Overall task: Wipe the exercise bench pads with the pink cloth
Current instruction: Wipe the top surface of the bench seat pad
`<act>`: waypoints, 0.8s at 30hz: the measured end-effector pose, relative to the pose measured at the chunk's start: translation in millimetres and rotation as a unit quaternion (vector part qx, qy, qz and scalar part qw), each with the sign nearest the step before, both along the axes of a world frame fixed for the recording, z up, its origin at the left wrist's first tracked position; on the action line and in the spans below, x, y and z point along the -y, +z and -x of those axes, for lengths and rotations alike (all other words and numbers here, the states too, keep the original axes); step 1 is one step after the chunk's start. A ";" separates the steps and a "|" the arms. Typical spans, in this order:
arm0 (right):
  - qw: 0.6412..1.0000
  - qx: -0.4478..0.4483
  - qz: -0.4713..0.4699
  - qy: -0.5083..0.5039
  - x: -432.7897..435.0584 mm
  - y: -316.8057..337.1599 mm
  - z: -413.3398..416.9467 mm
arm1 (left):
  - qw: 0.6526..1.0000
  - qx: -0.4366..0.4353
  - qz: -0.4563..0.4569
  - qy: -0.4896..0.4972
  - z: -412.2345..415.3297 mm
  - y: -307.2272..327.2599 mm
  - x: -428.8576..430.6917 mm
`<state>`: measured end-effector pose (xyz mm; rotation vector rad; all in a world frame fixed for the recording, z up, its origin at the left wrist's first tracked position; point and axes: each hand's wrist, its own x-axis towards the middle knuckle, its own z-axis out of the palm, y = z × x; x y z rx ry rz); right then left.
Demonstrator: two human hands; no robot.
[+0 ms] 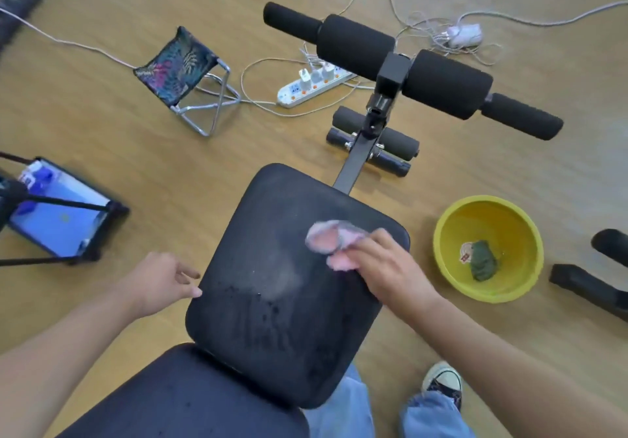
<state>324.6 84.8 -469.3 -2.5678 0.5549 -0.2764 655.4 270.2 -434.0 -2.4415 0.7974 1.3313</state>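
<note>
Running from the lower left of the head view toward the upper right, the exercise bench sets its long axis on a diagonal: back pad [190, 400] nearest the camera, seat pad [272, 301] beyond it, then a black frame bar [356, 159] leading to the foam rollers [407, 70] at the far end. Seat pad: dark, roughly rectangular, narrower at its far end, with water droplets and a pale streak on its surface. Back pad: cut off by the lower frame edge, its near end out of view. Pink cloth [331, 239]: bunched and motion-blurred, lying on the right far part of the seat pad; its outline is hard to make out. Right hand [384, 267]: closed around the cloth, fingers curled, pressing it to the pad. Left hand [163, 281]: open and holding nothing, fingertips touching the seat pad's left edge. Both forearms are cut off at the lower corners. On the wooden floor [136, 125], right of the bench: a yellow basin [452, 261] containing a dark green wad [482, 261]. Left: a tablet [57, 213] partly crossed by tripod legs. Farther off: a small folding stool [183, 67] and a white power strip [312, 86] with tangled cables. Blue jeans and one sneaker [441, 383] show below the seat pad.
</note>
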 end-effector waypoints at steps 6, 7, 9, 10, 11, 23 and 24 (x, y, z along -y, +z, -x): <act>0.991 -0.033 -0.106 0.073 -136.6 -10.7 -8.4 | 0.997 -0.074 0.006 0.017 -4.2 -11.9 -22.0; 0.975 -0.054 -0.061 0.208 -146.4 -10.4 -3.0 | 0.997 -0.072 -0.002 0.019 -2.1 -11.9 -25.0; 0.944 -0.021 -0.011 0.328 -109.2 -10.7 -9.9 | 0.998 -0.062 0.008 0.027 0.5 -12.6 -28.4; 0.962 -0.005 -0.043 0.268 -78.1 -8.9 -18.5 | 0.998 -0.064 0.019 0.022 1.4 -12.3 -28.1; 0.987 0.008 -0.048 0.156 -45.2 -10.8 -25.7 | 0.997 -0.066 0.020 0.018 2.5 -12.8 -28.6; 0.978 -0.013 -0.041 0.204 -66.0 -12.0 -86.1 | 0.998 -0.013 0.055 0.033 7.7 -21.8 -38.7; 0.998 -0.007 -0.035 0.044 -35.8 -13.5 -102.5 | 0.998 -0.015 0.055 0.032 7.0 -21.7 -39.2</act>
